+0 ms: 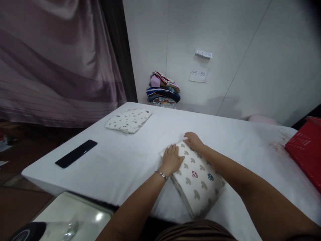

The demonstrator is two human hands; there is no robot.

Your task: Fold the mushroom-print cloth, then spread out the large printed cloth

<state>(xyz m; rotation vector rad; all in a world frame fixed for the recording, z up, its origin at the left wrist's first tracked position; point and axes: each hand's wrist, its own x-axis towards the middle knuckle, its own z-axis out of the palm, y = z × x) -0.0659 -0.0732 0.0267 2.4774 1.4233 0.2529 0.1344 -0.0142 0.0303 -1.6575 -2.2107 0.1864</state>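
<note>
A folded white cloth (200,182) printed with grey-brown mushrooms, one red and one blue, lies at the near side of the white-covered table (120,150). My left hand (172,160), with a silver bracelet at the wrist, rests flat on its far left part, fingers stretched out. At the far corner, my right hand (194,141) touches the cloth's edge with its fingers slightly curved and the thumb apart. The right forearm partly covers the cloth's right side. Farther left lies a second folded cloth (129,120), white with small dark prints.
A flat black object (76,154) lies near the table's left edge. Folded textiles (163,88) are stacked beyond the far edge by the wall. A red object (306,147) stands at the right. A pale surface (67,214) sits at lower left, and a pinkish curtain (55,60) hangs behind.
</note>
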